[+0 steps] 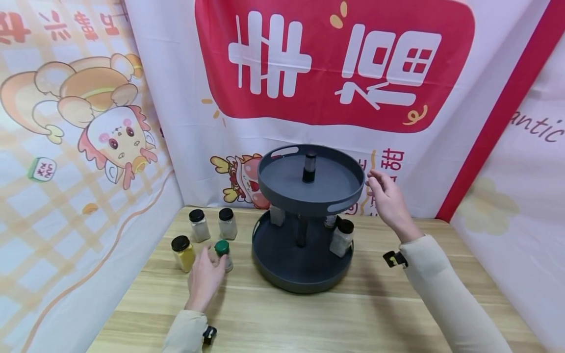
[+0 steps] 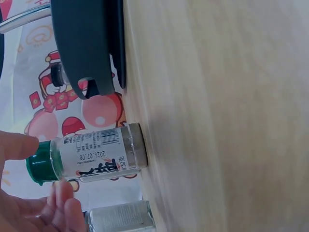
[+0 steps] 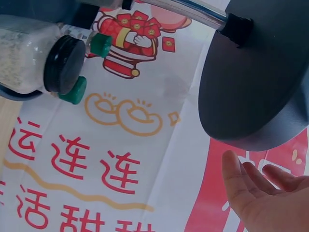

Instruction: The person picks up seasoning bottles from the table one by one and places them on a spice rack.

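We have our left hand (image 1: 206, 277) at a small clear cylindrical bottle with a green plastic cap and a white printed label (image 2: 99, 153), which stands upright on the pale wood-grained bench (image 1: 282, 318). Thumb and fingers stand apart around the cap end, but we cannot tell whether they grip it.

Just behind the bottle and to its left stand a black-lidded clear jar of yellow contents (image 1: 187, 258) and two black-lidded clear jars with pale contents, one on the left (image 1: 200, 231), one on the right (image 1: 228, 229).

Our right hand (image 1: 390, 203) is raised, fingers loosely bent and holding nothing, just beside the right rim of a round dark grey upper tray (image 1: 282, 176); we cannot tell whether they touch.

Below it, the round dark grey lower tray (image 1: 300, 287) carries a tilted-looking black-lidded clear jar (image 1: 342, 241) at its right; our right wrist view shows two green caps (image 3: 100, 44) beside that jar.
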Action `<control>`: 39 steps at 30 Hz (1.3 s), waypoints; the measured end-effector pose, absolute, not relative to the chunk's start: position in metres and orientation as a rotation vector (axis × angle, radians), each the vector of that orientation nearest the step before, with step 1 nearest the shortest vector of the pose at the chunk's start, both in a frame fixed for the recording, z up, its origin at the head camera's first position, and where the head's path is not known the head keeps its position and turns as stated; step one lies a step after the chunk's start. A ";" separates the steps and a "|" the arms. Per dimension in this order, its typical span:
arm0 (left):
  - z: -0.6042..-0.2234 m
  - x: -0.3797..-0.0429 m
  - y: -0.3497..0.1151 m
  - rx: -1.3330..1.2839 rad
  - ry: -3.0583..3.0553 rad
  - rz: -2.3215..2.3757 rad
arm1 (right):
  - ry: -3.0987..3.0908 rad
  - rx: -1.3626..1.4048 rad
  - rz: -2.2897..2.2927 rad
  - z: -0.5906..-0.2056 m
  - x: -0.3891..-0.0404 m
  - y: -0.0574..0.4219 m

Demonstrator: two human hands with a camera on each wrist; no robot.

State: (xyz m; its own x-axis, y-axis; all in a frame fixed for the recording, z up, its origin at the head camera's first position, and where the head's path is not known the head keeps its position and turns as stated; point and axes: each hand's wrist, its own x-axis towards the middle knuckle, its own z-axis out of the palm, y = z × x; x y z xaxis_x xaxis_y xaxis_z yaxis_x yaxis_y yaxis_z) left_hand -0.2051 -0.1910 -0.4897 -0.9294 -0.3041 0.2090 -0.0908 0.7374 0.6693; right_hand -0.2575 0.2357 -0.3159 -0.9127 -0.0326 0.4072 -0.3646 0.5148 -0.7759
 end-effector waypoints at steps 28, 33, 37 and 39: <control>-0.500 -0.238 -0.196 0.257 -2.568 -1.568 | -2.590 0.305 1.355 -0.296 -0.277 0.222; -0.503 -0.238 -0.195 0.264 -2.534 -1.614 | -2.612 0.269 1.354 -0.296 -0.278 0.221; -0.504 -0.238 -0.194 0.246 -2.524 -1.603 | -2.617 0.255 1.370 -0.296 -0.278 0.220; -0.504 -0.238 -0.194 0.237 -2.518 -1.593 | -2.618 0.246 1.381 -0.296 -0.278 0.220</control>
